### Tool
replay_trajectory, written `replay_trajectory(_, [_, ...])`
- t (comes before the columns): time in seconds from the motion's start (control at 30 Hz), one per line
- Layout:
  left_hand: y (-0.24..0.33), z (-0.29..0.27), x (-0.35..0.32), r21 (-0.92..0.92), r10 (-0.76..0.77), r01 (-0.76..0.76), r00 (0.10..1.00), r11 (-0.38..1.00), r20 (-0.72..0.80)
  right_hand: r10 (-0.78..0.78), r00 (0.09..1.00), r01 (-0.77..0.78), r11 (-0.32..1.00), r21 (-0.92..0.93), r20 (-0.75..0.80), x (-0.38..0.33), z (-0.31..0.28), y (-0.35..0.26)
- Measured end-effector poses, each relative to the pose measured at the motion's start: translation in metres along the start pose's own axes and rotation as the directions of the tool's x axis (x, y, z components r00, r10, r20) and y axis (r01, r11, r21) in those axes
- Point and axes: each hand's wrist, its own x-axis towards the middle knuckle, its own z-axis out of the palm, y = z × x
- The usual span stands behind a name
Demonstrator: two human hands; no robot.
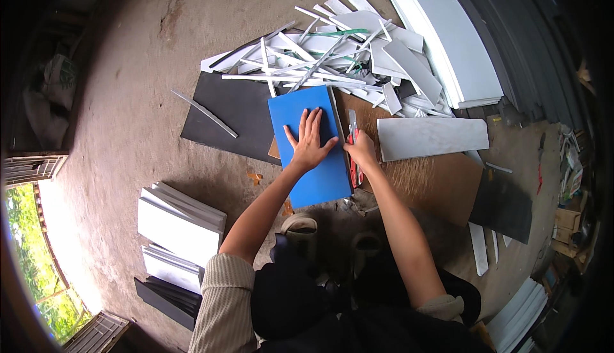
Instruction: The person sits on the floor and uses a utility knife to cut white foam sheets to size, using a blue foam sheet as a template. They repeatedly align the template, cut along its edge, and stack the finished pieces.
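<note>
Closed fingers of the right hand (362, 150) gripped a red-handled cutter (353, 171), blade pointing away from the body, at the right edge of a blue panel (320, 183); left hand (309, 146) lay flat on the panel, fingers spread, holding it from above; panel lay over a brown board (441, 183), directly ahead of the person; black sheet (240, 107) to its left; white offcuts (332, 65) heaped beyond; pale rectangular piece (435, 137) rested on the board, right of the cutter.

Room to pass far left, over grey concrete floor (128, 97). Pile of tangled white strips (313, 67) blocks beyond blue rectangular board (327, 172).
</note>
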Motion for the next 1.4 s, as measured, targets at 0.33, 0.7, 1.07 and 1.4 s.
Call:
replay_trajectory(0.33, [-0.009,-0.030,0.005,0.080,-0.190,0.200,0.975,0.977,-0.118,-0.114,0.977,0.136,0.984,0.116,-0.181,-0.017,-0.060,-0.009])
replay_trajectory(0.7, [0.129,-0.202,0.039,-0.250,0.422,-0.403,0.907,0.880,0.022,-0.282,0.852,0.438,0.846,0.304,-0.442,-0.079,-0.107,-0.020])
replay_trajectory(1.07, [0.177,-0.174,-0.057,0.375,0.568,-0.520,0.822,0.768,-0.023,-0.073,0.992,0.120,0.834,0.538,-0.108,-0.141,-0.144,-0.036])
replay_trajectory(1.4, [0.195,-0.129,-0.068,0.632,0.626,-0.455,0.778,0.628,-0.061,-0.255,0.930,0.247,0.967,-0.065,-0.265,-0.193,-0.172,-0.043])
